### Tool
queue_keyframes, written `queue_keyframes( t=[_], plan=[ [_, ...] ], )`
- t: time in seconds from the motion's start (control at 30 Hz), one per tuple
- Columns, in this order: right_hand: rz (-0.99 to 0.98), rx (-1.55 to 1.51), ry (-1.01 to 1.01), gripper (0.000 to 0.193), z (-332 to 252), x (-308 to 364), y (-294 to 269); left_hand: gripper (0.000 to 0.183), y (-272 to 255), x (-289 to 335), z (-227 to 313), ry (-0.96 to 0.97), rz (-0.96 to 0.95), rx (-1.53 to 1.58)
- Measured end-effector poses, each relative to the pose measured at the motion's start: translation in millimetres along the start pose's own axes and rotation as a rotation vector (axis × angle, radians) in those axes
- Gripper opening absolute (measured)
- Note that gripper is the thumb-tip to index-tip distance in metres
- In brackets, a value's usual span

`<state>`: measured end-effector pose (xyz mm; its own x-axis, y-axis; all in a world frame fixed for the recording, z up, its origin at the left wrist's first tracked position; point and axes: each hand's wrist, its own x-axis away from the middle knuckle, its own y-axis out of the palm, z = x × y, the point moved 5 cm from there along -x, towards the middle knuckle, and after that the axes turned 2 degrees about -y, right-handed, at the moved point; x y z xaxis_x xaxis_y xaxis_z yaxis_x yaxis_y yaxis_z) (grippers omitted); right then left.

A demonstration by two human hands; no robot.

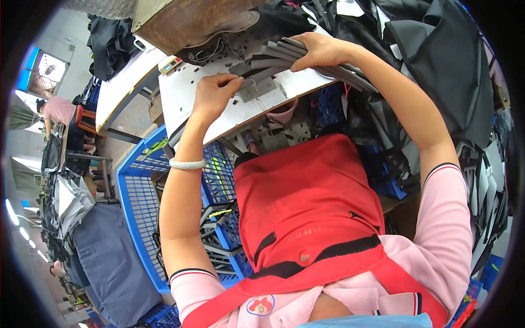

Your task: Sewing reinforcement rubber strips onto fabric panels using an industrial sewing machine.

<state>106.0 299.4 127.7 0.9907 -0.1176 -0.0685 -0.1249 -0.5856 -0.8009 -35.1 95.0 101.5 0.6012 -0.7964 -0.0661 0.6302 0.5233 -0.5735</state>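
Observation:
My right hand [322, 52] is wrapped round a bundle of long grey strips [281, 50], whose far ends hang off to the right over the table edge. One strip [268, 72] reaches out of the bundle toward the left, above a metal plate [257, 89] on the white worktable [191, 90]. Just left of that plate is my left hand [215, 94], thumb and forefinger pinched together. What the pinch holds, if anything, is too small to make out. Small dark scraps lie scattered around both hands.
A rusty box-shaped machine [186, 22] stands at the table's back. Blue plastic crates [136, 191] sit below, left of my red apron [311, 202]. Dark fabric [443, 71] is heaped at the right. Another person [59, 109] works far left.

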Motion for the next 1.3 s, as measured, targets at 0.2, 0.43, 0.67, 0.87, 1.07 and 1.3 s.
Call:
queue_keyframes(
  t=[0.2, 0.43, 0.67, 0.87, 1.07, 1.3],
  plan=[
    [-0.009, 0.004, 0.038, 0.06, 0, -11, -4, 0.027, -6, -15, -6, -0.031, 0.016, 0.02],
    [0.009, -0.037, 0.07, 0.06, 8, -16, -4, 0.025, -8, -22, -9, -0.059, 0.002, 0.126],
    [0.0, -0.113, 0.095, 0.054, 9, -20, -5, 0.023, -11, -28, -12, -0.081, -0.006, 0.198],
    [0.056, -0.154, 0.087, 0.048, 14, -22, -4, 0.023, -11, -24, -16, -0.115, 0.012, 0.244],
    [0.215, -0.398, 0.127, 0.048, 12, 19, -21, 0.03, -36, -18, -45, -0.131, 0.206, 0.157],
    [0.082, -0.627, 0.195, 0.06, 0, 156, 35, 0.037, 3, 9, -126, -0.05, 0.33, -0.359]
  ],
)
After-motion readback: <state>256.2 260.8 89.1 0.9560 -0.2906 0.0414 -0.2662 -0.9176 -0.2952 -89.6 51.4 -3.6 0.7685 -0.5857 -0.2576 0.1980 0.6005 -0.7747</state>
